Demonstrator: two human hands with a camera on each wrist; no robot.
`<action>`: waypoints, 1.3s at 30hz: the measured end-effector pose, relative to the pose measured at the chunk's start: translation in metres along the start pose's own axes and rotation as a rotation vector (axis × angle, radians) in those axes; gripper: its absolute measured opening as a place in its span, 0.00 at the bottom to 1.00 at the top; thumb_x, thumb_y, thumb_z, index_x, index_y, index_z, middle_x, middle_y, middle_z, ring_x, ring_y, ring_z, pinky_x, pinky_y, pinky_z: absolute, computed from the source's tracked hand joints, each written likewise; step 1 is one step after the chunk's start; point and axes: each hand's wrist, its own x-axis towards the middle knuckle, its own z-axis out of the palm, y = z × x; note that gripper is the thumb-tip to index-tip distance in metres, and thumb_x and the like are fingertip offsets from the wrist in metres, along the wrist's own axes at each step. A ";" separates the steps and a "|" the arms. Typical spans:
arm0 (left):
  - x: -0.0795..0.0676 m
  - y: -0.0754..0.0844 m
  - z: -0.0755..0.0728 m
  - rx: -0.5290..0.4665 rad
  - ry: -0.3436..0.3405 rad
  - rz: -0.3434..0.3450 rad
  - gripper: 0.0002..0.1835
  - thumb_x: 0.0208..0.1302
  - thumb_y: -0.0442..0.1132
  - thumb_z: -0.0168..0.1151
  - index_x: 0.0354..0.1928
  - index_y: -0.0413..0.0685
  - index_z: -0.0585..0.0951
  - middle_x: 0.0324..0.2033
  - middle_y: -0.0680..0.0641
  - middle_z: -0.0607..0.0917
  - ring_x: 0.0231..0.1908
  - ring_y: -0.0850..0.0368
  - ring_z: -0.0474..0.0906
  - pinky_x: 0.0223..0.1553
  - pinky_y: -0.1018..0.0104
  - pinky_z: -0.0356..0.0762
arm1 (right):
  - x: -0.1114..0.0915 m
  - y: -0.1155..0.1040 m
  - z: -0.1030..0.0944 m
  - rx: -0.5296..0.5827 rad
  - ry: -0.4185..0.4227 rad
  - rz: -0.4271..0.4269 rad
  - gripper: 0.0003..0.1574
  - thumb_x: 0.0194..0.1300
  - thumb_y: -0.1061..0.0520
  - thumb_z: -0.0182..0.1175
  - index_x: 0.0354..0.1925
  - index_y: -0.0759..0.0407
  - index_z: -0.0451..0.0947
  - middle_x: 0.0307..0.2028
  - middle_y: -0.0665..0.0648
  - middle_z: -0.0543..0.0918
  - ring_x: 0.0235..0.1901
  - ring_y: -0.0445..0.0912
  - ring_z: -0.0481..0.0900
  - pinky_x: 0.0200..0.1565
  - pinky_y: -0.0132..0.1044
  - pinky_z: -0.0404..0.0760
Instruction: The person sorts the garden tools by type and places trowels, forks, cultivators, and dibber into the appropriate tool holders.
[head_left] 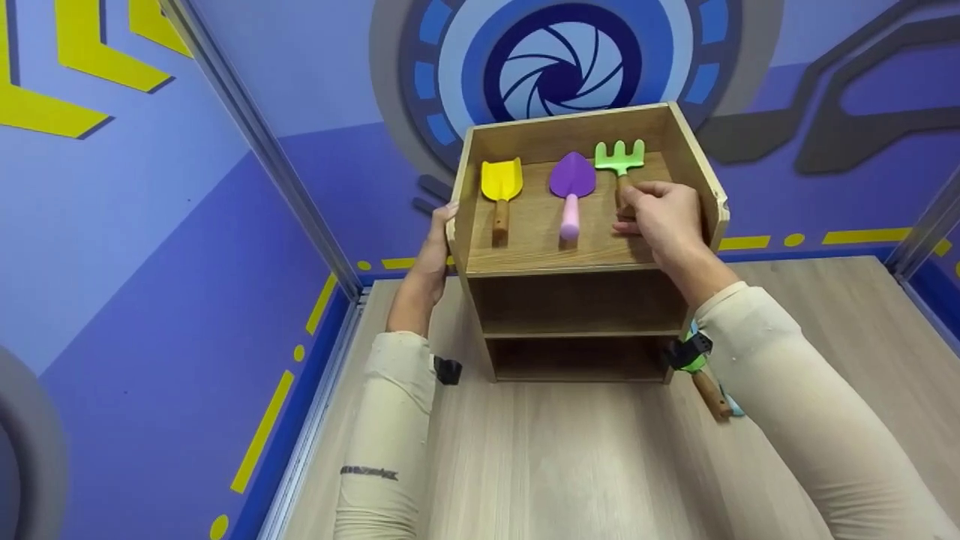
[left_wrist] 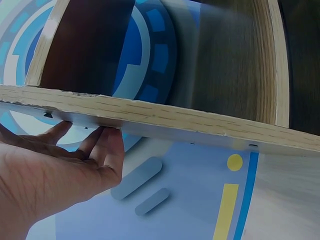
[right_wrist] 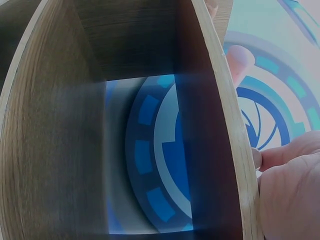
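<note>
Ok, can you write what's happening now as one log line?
right grip: holds green rake | left grip: touches shelf unit, left side | yellow shovel, purple trowel: on unit's top

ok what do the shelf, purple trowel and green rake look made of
The brown wooden-looking shelf unit: probably wood or wood-effect board, satin; streaky grain, rough front edge. The purple pointed trowel: smooth, evenly coloured, perhaps painted metal or plastic; its pink handle likewise. The green three-pronged rake: similar smooth, even colour, same doubt; its brown handle is likely wood.
</note>
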 end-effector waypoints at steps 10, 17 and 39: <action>0.000 -0.001 -0.002 0.001 0.001 0.025 0.47 0.65 0.71 0.41 0.83 0.59 0.61 0.79 0.45 0.64 0.77 0.47 0.59 0.80 0.42 0.50 | 0.002 0.002 0.003 -0.001 0.010 -0.026 0.29 0.79 0.56 0.60 0.70 0.72 0.75 0.47 0.55 0.75 0.39 0.41 0.86 0.46 0.31 0.89; -0.001 -0.002 -0.003 0.011 0.008 0.009 0.47 0.66 0.72 0.42 0.84 0.61 0.60 0.79 0.45 0.63 0.77 0.48 0.59 0.80 0.42 0.50 | 0.003 0.005 0.005 0.007 0.024 -0.035 0.28 0.79 0.57 0.60 0.69 0.72 0.75 0.46 0.56 0.77 0.36 0.40 0.87 0.43 0.30 0.89; 0.001 -0.002 -0.002 0.004 -0.003 0.025 0.46 0.67 0.71 0.40 0.84 0.60 0.61 0.80 0.45 0.62 0.78 0.47 0.58 0.81 0.42 0.49 | 0.001 0.004 0.005 -0.067 0.035 -0.065 0.34 0.70 0.63 0.68 0.69 0.75 0.72 0.48 0.56 0.78 0.25 0.35 0.87 0.36 0.29 0.88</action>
